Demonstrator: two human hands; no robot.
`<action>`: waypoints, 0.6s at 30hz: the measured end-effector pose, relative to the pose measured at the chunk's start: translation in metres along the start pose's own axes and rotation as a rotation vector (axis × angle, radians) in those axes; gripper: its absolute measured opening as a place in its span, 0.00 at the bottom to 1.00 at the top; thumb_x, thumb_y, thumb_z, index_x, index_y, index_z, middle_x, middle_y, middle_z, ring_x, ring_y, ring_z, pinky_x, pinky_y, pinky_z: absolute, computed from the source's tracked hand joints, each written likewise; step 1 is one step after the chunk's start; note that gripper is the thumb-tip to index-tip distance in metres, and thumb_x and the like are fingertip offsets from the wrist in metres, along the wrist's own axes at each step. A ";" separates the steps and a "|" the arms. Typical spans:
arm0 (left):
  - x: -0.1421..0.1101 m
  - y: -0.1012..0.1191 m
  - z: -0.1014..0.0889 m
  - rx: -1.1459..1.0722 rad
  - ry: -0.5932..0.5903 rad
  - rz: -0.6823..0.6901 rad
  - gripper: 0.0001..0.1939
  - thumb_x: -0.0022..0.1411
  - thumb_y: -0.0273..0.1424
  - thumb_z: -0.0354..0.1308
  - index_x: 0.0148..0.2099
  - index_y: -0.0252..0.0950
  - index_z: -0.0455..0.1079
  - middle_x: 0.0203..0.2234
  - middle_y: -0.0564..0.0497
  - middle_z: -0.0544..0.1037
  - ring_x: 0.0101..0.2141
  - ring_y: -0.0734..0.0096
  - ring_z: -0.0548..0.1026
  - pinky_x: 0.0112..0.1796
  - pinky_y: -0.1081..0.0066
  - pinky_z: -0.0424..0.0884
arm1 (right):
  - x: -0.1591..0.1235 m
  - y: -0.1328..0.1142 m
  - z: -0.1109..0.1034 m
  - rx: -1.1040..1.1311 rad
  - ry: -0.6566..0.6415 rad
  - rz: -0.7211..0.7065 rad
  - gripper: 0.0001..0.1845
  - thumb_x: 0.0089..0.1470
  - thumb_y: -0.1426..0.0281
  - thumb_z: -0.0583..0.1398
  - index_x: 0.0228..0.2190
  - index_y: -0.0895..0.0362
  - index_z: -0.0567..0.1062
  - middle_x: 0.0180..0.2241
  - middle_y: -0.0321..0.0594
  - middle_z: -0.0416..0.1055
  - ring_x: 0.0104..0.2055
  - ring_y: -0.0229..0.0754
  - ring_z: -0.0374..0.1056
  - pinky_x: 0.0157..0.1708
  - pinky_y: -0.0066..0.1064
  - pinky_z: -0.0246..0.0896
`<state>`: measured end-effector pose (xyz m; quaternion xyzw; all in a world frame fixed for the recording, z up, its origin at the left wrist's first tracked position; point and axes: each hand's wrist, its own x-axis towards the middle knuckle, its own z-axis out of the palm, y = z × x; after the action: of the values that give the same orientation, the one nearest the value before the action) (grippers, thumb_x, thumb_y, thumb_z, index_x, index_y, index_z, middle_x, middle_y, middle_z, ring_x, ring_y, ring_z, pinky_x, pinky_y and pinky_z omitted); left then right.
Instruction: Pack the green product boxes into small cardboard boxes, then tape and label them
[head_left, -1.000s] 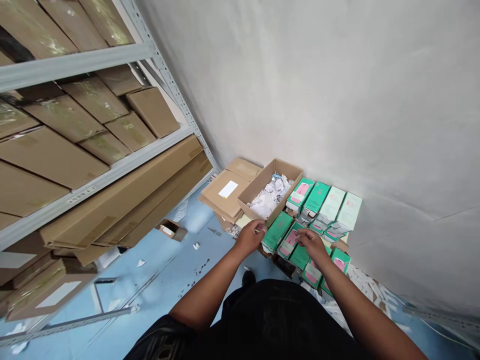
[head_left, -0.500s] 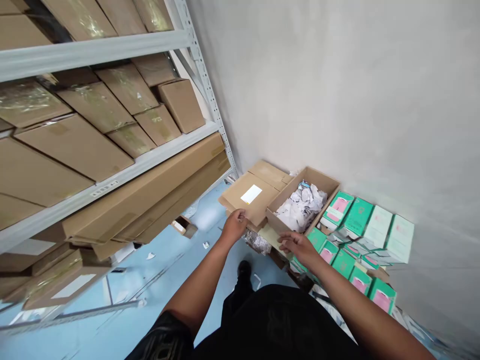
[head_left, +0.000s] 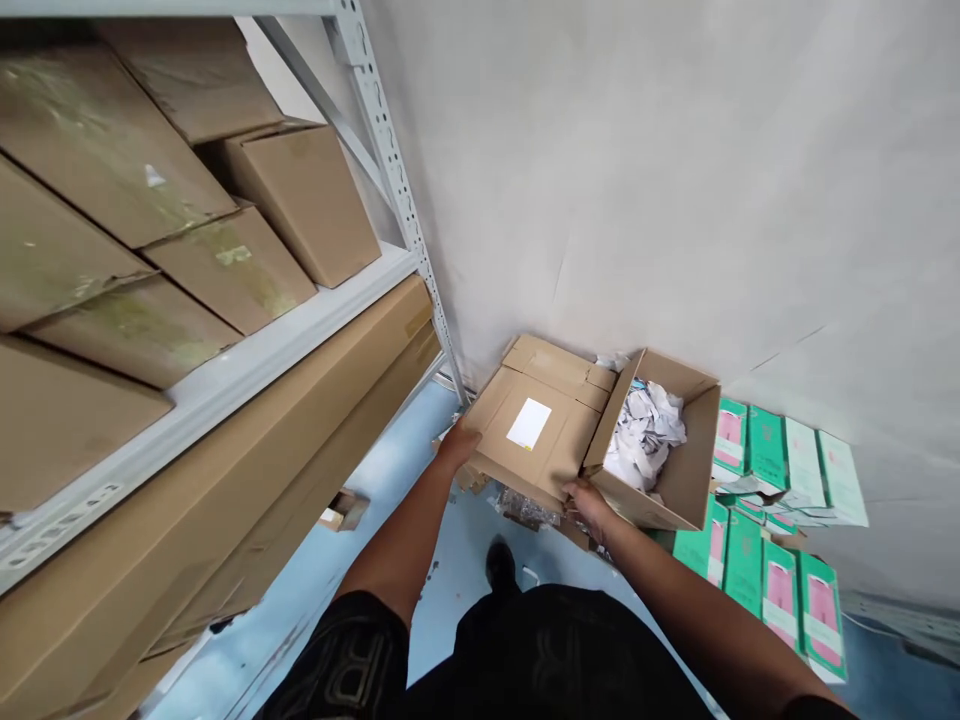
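A stack of flattened cardboard boxes with a white label lies on the blue floor against the wall. My left hand grips the stack's near left edge, fingers curled under it. My right hand holds the stack's near right corner, beside an open cardboard box filled with crumpled white paper. Both arms reach down from my dark-clothed body.
Green and pink product boxes lie in rows at the right along the wall. A grey metal shelf rack loaded with brown cartons fills the left. Long flat cartons sit under it. A small open box lies on the floor.
Both hands left the green boxes and moved left to the flattened cardboard stack, gripping its edges. The view swung left and closer to the shelf.
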<state>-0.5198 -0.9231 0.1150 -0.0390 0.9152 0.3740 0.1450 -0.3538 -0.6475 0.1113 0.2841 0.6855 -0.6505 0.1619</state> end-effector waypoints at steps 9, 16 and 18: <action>0.041 -0.034 0.004 -0.021 -0.018 -0.044 0.29 0.50 0.34 0.67 0.56 0.35 0.73 0.51 0.39 0.79 0.53 0.47 0.76 0.52 0.62 0.69 | 0.002 -0.005 0.016 0.066 0.347 0.207 0.16 0.47 0.60 0.66 0.35 0.52 0.71 0.33 0.40 0.73 0.32 0.42 0.69 0.28 0.29 0.62; 0.039 -0.040 -0.006 -0.220 -0.140 0.002 0.21 0.52 0.38 0.66 0.46 0.31 0.77 0.36 0.45 0.84 0.38 0.56 0.80 0.40 0.67 0.73 | -0.012 -0.002 0.019 0.033 0.345 0.139 0.13 0.51 0.61 0.64 0.36 0.54 0.71 0.20 0.31 0.66 0.17 0.36 0.58 0.17 0.28 0.52; 0.032 -0.039 -0.009 -0.220 -0.132 0.008 0.21 0.54 0.38 0.64 0.47 0.31 0.78 0.36 0.46 0.84 0.37 0.58 0.80 0.39 0.68 0.73 | -0.015 -0.003 0.013 -0.076 0.315 0.109 0.11 0.52 0.62 0.63 0.35 0.55 0.73 0.21 0.33 0.69 0.18 0.37 0.63 0.18 0.28 0.56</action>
<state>-0.5452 -0.9559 0.0853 -0.0262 0.8572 0.4746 0.1985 -0.3455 -0.6627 0.1212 0.4129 0.7101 -0.5618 0.0979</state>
